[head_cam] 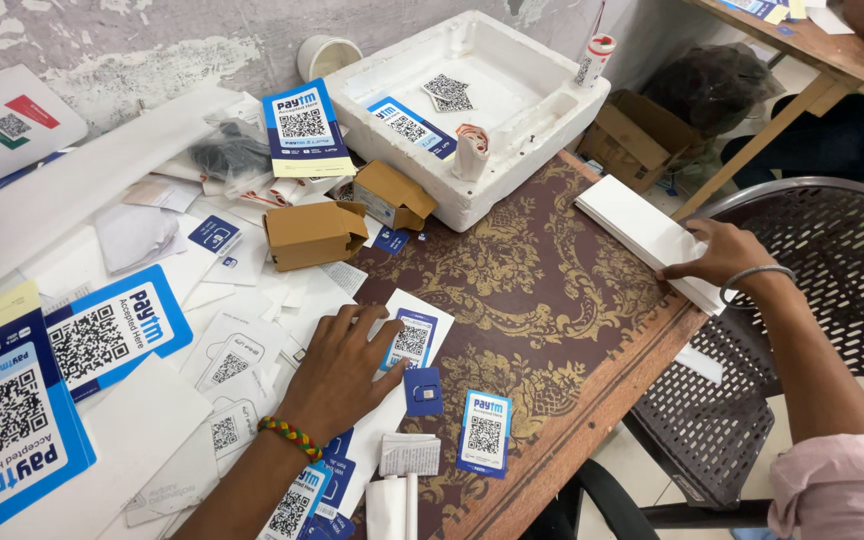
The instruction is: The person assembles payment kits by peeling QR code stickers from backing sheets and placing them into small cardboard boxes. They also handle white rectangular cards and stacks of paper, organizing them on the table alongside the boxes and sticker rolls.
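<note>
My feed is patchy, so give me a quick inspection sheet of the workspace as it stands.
Surface: wooden table under a patterned maroon cover.
Job's things: left hand flat on a white-and-blue code card; right hand on a white stack at the table edge.
Clutter: blue code stickers, two brown boxes, white foam tray.
Fingers: both hands spread, gripping nothing.
Cables: nothing seen.
Surroundings: black mesh chair, second table.

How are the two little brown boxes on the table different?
The front brown box is bigger and wider; the back brown box is smaller. The front one lies on white papers; the back one sits beside the white foam tray, tilted at a different angle. Both are plain brown cardboard, and neither hand touches them.
</note>
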